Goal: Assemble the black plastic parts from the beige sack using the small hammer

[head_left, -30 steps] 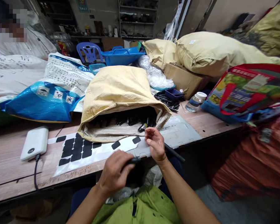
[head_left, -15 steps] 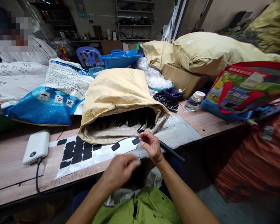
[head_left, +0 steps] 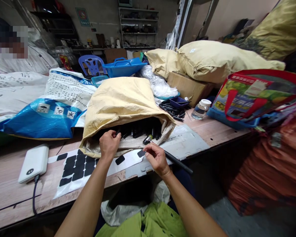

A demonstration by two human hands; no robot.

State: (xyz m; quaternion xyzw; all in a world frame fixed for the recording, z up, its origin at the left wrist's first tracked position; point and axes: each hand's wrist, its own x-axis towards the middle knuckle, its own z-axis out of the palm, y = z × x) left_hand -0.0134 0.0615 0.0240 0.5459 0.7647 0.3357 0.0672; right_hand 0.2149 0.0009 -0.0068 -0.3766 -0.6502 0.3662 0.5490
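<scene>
Dim shelving (head_left: 139, 20) is set against the back wall, and a purple chair (head_left: 88, 64) and a blue tub (head_left: 124, 68) are seen behind the wood-patterned tabletop (head_left: 5, 186). Its middle is taken up by a yellow sack (head_left: 120, 98), laid with its mouth turned toward the person; slim black pieces (head_left: 135, 132) are heaped inside. The left hand (head_left: 110, 142) is reached into the left part of that mouth, its fingers bent and drawn together at the black pieces; whether one is gripped cannot be told. The right hand (head_left: 156, 158) is held just outside the mouth's right side, half closed, thumb near the curled fingertips; whether anything is held there cannot be made out. Behind it a black rod (head_left: 180, 163) is seen, slanted out past the tabletop's front edge, and a shiny metal piece (head_left: 147, 140) is placed at the sack's lip. Black rounded patches (head_left: 76, 169) are stuck on a white sheet (head_left: 131, 158), partly covered by the sack. To the left, a white power bank (head_left: 34, 163) is plugged into a dark cable (head_left: 35, 197); to the right, a clear jar (head_left: 201, 111) is stood beside a printed bag (head_left: 246, 95).
</scene>
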